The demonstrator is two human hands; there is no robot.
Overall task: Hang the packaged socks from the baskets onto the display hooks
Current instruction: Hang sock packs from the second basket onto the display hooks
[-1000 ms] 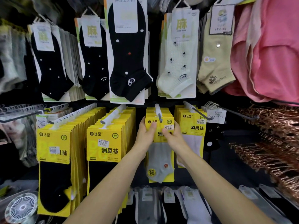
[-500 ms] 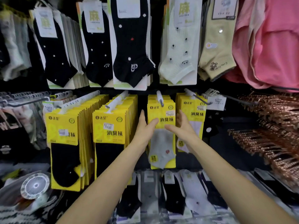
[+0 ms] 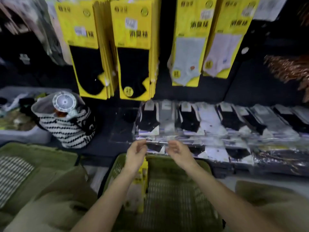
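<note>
Packaged socks with a yellow card stood on edge at the left side of the green basket in the lower centre of the frame, partly hidden by the left forearm. We noted heavy blur across the whole view.

We found the left hand above the basket's far rim, fingers loosely curled and parted, gripping nothing. The right hand was just beside it, apart from it, likewise loosely curled and empty. Neither hand touched the pack in the basket.

Across the top of the frame we recorded four hanging stacks of yellow-carded socks: two black stacks at upper left of centre, a grey pack and a pale pink pack to the right.

Below them, flat clear-wrapped socks in black, grey and white lay in rows across the centre right. At centre left we observed a black-and-white striped bag with a small white fan resting in its mouth. A second green basket sat at lower left.
</note>
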